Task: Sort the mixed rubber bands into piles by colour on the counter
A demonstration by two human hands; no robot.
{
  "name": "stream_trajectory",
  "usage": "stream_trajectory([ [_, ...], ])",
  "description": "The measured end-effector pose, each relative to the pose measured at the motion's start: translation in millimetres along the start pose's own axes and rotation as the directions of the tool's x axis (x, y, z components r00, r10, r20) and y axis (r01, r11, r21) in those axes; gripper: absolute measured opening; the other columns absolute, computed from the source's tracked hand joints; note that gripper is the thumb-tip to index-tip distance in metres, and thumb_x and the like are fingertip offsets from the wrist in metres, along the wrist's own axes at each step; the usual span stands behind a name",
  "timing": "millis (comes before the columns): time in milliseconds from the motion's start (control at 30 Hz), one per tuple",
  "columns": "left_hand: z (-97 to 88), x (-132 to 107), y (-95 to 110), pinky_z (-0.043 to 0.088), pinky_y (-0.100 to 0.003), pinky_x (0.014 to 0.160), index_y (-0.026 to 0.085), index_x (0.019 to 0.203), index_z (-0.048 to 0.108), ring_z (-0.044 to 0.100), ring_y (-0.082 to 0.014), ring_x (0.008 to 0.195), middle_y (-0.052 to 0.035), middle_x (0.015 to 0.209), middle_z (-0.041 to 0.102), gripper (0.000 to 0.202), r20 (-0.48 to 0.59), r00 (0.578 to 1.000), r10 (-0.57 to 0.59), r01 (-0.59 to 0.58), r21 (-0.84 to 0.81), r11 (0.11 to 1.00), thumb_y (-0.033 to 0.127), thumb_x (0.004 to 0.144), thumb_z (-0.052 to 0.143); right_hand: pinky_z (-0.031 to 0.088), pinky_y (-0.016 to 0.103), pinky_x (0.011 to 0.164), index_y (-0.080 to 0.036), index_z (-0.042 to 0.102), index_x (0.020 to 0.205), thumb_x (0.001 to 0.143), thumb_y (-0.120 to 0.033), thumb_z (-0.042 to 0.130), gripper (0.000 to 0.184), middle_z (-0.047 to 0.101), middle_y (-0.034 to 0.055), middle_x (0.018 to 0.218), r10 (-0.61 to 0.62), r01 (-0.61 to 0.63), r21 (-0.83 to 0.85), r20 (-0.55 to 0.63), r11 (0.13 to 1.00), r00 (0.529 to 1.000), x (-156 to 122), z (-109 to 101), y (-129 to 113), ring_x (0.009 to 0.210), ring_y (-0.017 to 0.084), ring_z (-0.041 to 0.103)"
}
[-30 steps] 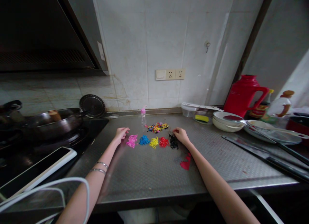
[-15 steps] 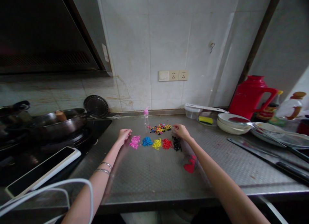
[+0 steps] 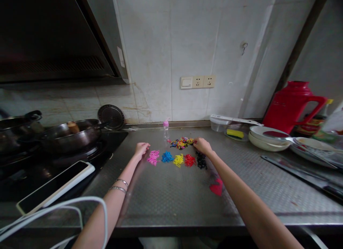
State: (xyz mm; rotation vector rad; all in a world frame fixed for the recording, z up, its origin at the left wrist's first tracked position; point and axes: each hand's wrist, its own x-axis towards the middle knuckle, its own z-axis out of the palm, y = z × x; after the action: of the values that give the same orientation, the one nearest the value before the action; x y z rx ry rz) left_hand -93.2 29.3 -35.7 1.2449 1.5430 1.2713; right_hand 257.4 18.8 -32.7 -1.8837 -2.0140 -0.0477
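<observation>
Lying just left of the right grip [image 3: 203, 146], multicoloured bands [image 3: 181, 143], loosely heaped.

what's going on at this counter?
A person has both bare hands at the metal counter. The right hand is at the right edge of a mixed pile of small colored pieces; whether it holds one is too small to tell. The left hand is beside the pink pile. Blue, yellow, red and black piles continue that row to the right.
</observation>
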Motion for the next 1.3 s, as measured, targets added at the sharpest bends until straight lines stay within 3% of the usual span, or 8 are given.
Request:
stream_trajectory([
  [167,0.6,-1,0,0.015,-0.017,0.034,0.01,0.063,0.058,0.032,-0.0033,0.036,0.0037,0.046,0.045,0.014,-0.01,1.0,-0.007,0.007,0.01,1.0,0.02,0.056,0.053,0.036,0.02,0.062,-0.022,0.064,0.085,0.075,-0.027,0.046,0.022,0.061,0.0053,0.091,-0.004,0.008,0.053,-0.072,0.999,0.997,-5,-7,0,0.078,0.015,0.054],
  [333,0.3,-2,1,0.015,-0.017,0.034,0.01,0.062,0.058,0.032,-0.0033,0.035,0.0035,0.046,0.046,0.013,-0.008,1.0,0.01,-0.01,0.028,1.0,0.021,0.056,0.053,0.038,0.02,0.064,-0.019,0.066,0.082,0.071,-0.026,0.05,0.021,0.064,0.0047,0.086,-0.07,0.087,0.164,-0.107,0.983,0.992,-7,-16,15,0.075,0.014,0.056],
  [533,1.4,-5,5,0.016,-0.017,0.035,0.011,0.061,0.058,0.032,-0.0034,0.035,0.0036,0.046,0.046,0.013,-0.019,1.0,0.004,-0.003,0.053,0.999,0.02,0.056,0.051,0.04,0.019,0.06,-0.015,0.068,0.077,0.068,-0.021,0.052,0.02,0.067,0.0036,0.071,-0.149,0.145,0.301,-0.009,0.942,0.989,-22,-24,27,0.065,0.013,0.058],
  [800,1.7,-8,8,0.016,-0.017,0.036,0.011,0.06,0.058,0.034,-0.0038,0.035,0.0035,0.045,0.046,0.012,-0.024,1.0,0.006,-0.004,0.068,0.998,0.021,0.056,0.052,0.041,0.019,0.059,-0.016,0.069,0.081,0.066,-0.016,0.05,0.024,0.067,0.003,0.071,-0.215,0.181,0.325,0.073,0.928,0.974,-46,-29,24,0.063,0.013,0.057],
  [933,2.1,-7,8,0.016,-0.018,0.035,0.01,0.061,0.058,0.034,-0.0042,0.036,0.003,0.046,0.046,0.013,-0.013,1.0,0.013,-0.012,0.082,0.997,0.021,0.058,0.051,0.041,0.019,0.056,-0.016,0.068,0.089,0.066,-0.018,0.048,0.03,0.066,0.002,0.066,-0.141,0.126,0.369,0.012,0.921,0.99,-49,-24,36,0.057,0.012,0.054],
  [1100,4.8,-7,10,0.017,-0.019,0.035,0.011,0.06,0.058,0.033,-0.0045,0.035,0.0023,0.046,0.047,0.012,-0.024,1.0,0.01,-0.007,0.134,0.991,0.02,0.06,0.051,0.038,0.018,0.046,-0.013,0.064,0.092,0.066,-0.022,0.045,0.033,0.061,0.0009,0.061,0.086,-0.062,0.527,-0.021,0.848,0.996,-51,-13,55,0.045,0.009,0.049],
  [1233,7.6,-11,16,0.018,-0.019,0.034,0.011,0.063,0.061,0.035,-0.005,0.036,-0.0004,0.05,0.052,0.013,-0.03,0.999,0.021,-0.015,0.177,0.984,0.021,0.06,0.052,0.039,0.018,0.045,-0.013,0.064,0.088,0.065,-0.022,0.045,0.031,0.06,0.0005,0.059,0.144,-0.098,0.562,-0.037,0.821,0.989,-51,-5,60,0.043,0.008,0.048],
  [1300,11.7,-14,21,0.021,-0.019,0.035,0.011,0.064,0.063,0.038,-0.0059,0.037,-0.0023,0.053,0.056,0.015,-0.011,0.997,0.079,-0.075,0.206,0.976,0.023,0.061,0.054,0.039,0.018,0.045,-0.013,0.064,0.087,0.064,-0.021,0.045,0.031,0.06,0.0006,0.06,0.155,-0.101,0.563,-0.049,0.82,0.987,-51,-3,60,0.044,0.009,0.049],
])
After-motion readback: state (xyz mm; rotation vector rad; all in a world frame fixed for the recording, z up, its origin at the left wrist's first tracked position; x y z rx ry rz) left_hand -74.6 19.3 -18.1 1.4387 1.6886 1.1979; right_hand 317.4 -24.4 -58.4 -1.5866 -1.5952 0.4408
